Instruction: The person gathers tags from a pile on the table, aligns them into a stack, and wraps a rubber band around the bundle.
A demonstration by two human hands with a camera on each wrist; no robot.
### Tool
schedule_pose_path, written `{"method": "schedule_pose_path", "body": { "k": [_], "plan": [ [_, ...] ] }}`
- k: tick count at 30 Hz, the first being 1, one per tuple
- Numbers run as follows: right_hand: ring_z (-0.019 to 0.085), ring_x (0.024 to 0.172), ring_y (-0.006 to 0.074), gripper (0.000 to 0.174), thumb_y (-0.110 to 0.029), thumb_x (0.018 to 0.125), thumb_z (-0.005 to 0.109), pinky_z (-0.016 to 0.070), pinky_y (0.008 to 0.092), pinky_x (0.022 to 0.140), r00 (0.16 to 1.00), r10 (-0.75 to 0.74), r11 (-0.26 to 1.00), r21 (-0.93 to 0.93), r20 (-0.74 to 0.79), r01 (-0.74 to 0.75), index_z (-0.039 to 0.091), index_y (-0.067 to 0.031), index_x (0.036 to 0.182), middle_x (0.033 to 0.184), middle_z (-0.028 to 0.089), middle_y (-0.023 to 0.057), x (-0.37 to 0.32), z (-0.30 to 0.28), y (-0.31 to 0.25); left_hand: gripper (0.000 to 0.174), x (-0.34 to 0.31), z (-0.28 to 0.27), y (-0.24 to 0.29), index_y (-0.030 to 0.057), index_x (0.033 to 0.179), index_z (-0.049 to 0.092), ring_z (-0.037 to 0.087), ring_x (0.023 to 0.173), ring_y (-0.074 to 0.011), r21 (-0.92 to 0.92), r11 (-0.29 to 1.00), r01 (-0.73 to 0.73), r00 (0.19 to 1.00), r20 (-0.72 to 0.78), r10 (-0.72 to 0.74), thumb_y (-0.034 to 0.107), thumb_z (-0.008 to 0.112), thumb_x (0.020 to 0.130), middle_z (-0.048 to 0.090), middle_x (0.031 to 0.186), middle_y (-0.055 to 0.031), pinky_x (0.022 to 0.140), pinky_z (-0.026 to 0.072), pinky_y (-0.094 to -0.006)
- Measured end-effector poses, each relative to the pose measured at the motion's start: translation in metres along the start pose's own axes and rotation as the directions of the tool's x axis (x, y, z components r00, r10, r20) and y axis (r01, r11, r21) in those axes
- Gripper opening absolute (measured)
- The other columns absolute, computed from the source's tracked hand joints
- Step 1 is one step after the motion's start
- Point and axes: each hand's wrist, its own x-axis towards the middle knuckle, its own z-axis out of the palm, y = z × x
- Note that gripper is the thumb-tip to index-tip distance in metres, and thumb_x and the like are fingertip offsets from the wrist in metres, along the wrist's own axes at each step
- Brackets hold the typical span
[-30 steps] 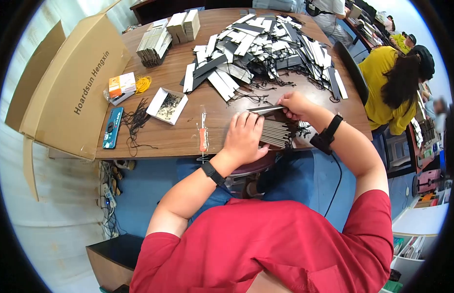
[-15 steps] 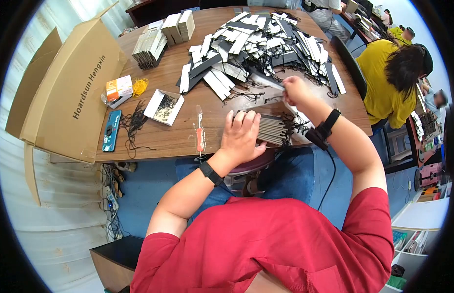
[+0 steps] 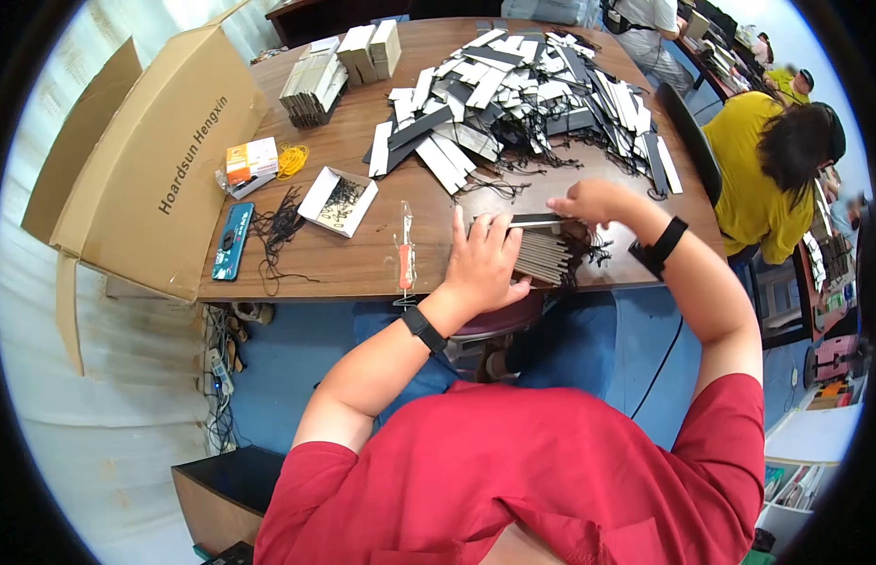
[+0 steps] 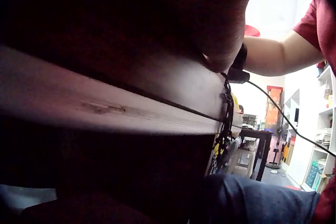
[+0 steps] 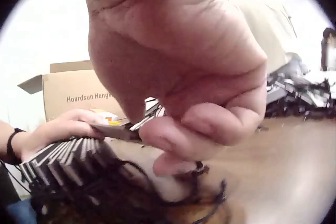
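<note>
A row of flat dark tags (image 3: 543, 254) stands packed on edge at the table's front, black cords trailing from their right end. My left hand (image 3: 483, 264) rests over the row's left part, fingers spread. At the back of the row lies one more black-and-white tag (image 3: 537, 221); its left end meets my left hand (image 5: 68, 127) in the right wrist view. Just beyond its right end, my right hand (image 3: 596, 202) has its fingers bent (image 5: 210, 121) above the loose cords (image 5: 157, 195). Whether those fingers pinch the tag or a cord, I cannot tell.
A large pile of tags (image 3: 485, 89) covers the table's back. Bundled tags (image 3: 313, 87) stand at the back left. Nearer are a white box of small parts (image 3: 338, 202), black cords (image 3: 278, 226), a phone (image 3: 233, 242), an orange-handled tool (image 3: 406, 264) and a big carton (image 3: 165, 160).
My right hand lifted a tag toward the pile, then brought it back over the row, where a tag now lies along the back. The left hand stayed on the row, its fingers spreading.
</note>
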Motion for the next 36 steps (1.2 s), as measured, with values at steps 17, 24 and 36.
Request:
{"method": "schedule_pose_path", "body": {
  "k": [17,24,36],
  "plan": [
    [0.064,0.095,0.0351,0.020,-0.016,0.086,0.065,0.0503,0.0435,0.082,0.806,-0.465,0.876,-0.056,-0.366,0.480,0.070,-0.0076,0.104,0.108,0.066,0.0159,-0.008,0.037,-0.011,0.076,-0.001,-0.002,0.002,0.0021,0.121,0.057,0.028,0.140,-0.0403,0.010,1.000,-0.002,1.000,-0.008,0.002,0.046,0.076,0.062,0.040,0.143,-0.0186,0.108,0.0125,-0.0721],
    [0.063,0.096,0.0376,0.022,-0.012,0.086,0.063,0.0495,0.0439,0.085,0.781,-0.521,0.812,0.082,-0.345,0.578,0.070,-0.0059,0.106,0.102,0.066,0.0190,-0.009,0.043,-0.013,0.079,0.000,0.003,-0.001,0.0020,0.125,0.056,0.034,0.136,-0.0415,-0.001,1.000,-0.003,0.999,0.039,0.003,0.047,0.076,0.063,0.043,0.141,-0.0200,0.108,0.0157,-0.0702],
    [0.070,0.074,0.0233,0.039,-0.037,0.089,0.060,0.0548,0.0378,0.066,0.892,-0.431,0.899,0.017,-0.138,0.438,0.073,-0.0006,0.085,0.075,0.070,0.0161,0.074,-0.016,-0.091,0.084,0.002,-0.008,-0.002,-0.0006,0.126,0.053,0.048,0.118,-0.0339,0.036,0.998,0.047,0.989,0.142,-0.052,0.049,0.078,0.062,0.050,0.121,-0.0174,0.108,0.0251,-0.0640]
  ]
}}
